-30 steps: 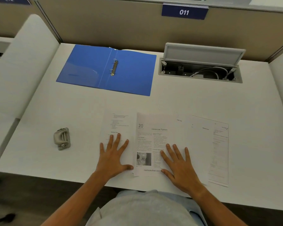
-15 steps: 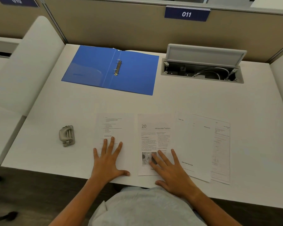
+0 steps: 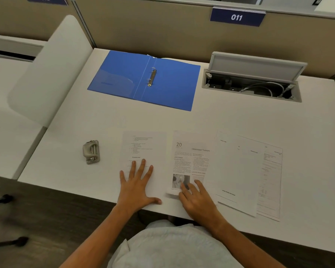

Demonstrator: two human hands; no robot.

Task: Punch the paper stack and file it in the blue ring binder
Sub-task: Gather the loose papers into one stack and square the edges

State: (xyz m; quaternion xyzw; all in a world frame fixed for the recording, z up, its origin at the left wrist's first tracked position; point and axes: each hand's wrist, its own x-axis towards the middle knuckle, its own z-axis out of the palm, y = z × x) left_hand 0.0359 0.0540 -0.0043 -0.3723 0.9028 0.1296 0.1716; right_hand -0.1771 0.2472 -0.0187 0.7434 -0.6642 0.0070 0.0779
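Observation:
A blue ring binder lies open at the back of the white desk, its metal rings at the spine. Several printed sheets are spread along the front edge. My left hand lies flat, fingers apart, on the leftmost sheet. My right hand rests on the lower corner of the page marked 20, fingertips on its photo; the corner looks slightly lifted. Two more sheets fan out to the right. A small grey hole punch sits to the left of the papers.
An open cable hatch with wires is set into the desk at the back right. A beige partition with a sign reading 011 runs behind. White side panels flank the desk, and the front edge is just under my wrists.
The leftmost sheet has slid left, away from the page marked 20, opening a gap. My right hand moved left and down to that page's lower corner.

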